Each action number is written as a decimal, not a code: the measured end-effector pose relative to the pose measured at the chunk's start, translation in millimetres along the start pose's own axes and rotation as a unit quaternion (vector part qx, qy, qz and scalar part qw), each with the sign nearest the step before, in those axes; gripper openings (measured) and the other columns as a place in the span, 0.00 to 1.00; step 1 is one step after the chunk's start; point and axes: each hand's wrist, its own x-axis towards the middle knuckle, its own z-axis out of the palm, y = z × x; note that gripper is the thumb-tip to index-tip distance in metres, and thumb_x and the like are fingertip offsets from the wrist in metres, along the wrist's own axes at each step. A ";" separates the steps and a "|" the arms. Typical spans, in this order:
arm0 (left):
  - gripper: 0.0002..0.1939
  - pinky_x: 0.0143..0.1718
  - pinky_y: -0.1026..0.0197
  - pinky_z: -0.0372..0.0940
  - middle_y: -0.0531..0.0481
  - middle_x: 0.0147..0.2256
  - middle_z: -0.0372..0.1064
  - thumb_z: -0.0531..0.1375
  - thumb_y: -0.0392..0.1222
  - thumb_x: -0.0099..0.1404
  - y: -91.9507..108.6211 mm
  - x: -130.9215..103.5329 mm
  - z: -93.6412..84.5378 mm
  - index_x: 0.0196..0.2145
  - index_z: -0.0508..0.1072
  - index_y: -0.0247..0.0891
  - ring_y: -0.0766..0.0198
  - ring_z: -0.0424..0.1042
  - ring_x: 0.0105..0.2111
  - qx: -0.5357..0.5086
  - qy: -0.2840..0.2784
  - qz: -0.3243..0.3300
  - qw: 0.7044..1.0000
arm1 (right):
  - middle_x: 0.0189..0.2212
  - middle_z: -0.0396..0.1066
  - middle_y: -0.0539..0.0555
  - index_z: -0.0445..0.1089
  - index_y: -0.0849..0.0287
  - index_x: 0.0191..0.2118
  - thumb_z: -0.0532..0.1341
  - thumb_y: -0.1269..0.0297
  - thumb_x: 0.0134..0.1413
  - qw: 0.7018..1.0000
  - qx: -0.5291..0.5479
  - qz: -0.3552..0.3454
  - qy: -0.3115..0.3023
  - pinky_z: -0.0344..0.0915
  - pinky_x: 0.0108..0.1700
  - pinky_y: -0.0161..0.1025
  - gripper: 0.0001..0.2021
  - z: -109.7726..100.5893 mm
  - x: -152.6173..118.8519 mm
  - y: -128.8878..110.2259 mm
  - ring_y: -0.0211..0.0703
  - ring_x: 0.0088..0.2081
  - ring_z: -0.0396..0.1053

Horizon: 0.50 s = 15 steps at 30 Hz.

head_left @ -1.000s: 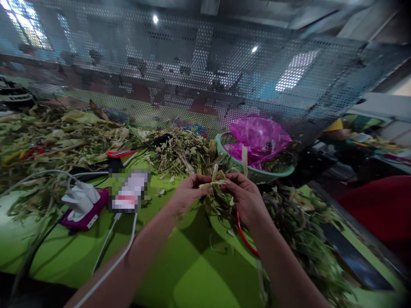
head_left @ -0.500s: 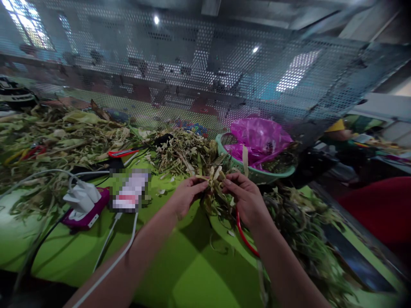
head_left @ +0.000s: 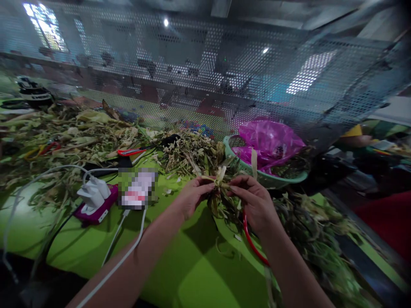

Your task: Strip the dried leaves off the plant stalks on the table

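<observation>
My left hand (head_left: 193,196) pinches one side of a dried plant stem (head_left: 221,185) with pale, withered leaves, over the green table (head_left: 192,273). From the other side, my right hand (head_left: 253,199) grips the same stem between thumb and fingers. A curved red tube-like piece (head_left: 250,241) runs beneath my right hand to the wrist; what it belongs to is hidden. Just behind the hands lies a heap of dry plant trimmings (head_left: 192,152). More limp green stems (head_left: 314,231) lie to the right of my right forearm.
A green basket (head_left: 282,179) with a pink plastic bag (head_left: 269,141) stands behind my right hand. On the left are a phone (head_left: 138,188), a purple power strip (head_left: 96,209) with white plugs, a red cutter knife (head_left: 131,152) and piled dry leaves (head_left: 77,137). Perforated mesh (head_left: 192,77) rises behind.
The view has shifted left, so everything appears farther right. Both hands keep the plant stem between them; my fingers have moved slightly on it, and its leaves have turned.
</observation>
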 end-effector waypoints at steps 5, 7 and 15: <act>0.14 0.38 0.63 0.63 0.48 0.33 0.71 0.66 0.35 0.49 -1.9 2.4 -1.7 0.36 0.74 0.34 0.68 0.68 0.31 -0.014 0.016 -0.003 1.000 | 0.26 0.67 0.50 0.69 0.59 0.27 0.54 0.70 0.44 0.989 -0.147 -0.010 0.008 0.58 0.32 0.35 0.06 -0.3 -1.2 -0.8 0.38 0.29 0.63; 0.12 0.38 0.62 0.62 0.48 0.32 0.71 0.66 0.35 0.49 -1.7 2.5 -1.0 0.35 0.75 0.34 0.67 0.68 0.30 -0.008 0.017 0.004 1.000 | 0.25 0.66 0.50 0.67 0.58 0.28 0.52 0.68 0.46 0.973 -0.228 -0.021 0.016 0.57 0.32 0.37 0.07 3.5 -3.1 -4.8 0.40 0.29 0.62; 0.07 0.43 0.56 0.62 0.44 0.33 0.71 0.62 0.34 0.52 0.0 7.0 -1.7 0.32 0.74 0.36 0.63 0.68 0.32 0.009 0.045 0.025 0.999 | 0.32 0.71 0.51 0.67 0.52 0.40 0.53 0.46 0.51 0.869 -0.485 -0.094 0.015 0.59 0.31 0.40 0.18 17.8 -9.6 -5.5 0.47 0.31 0.69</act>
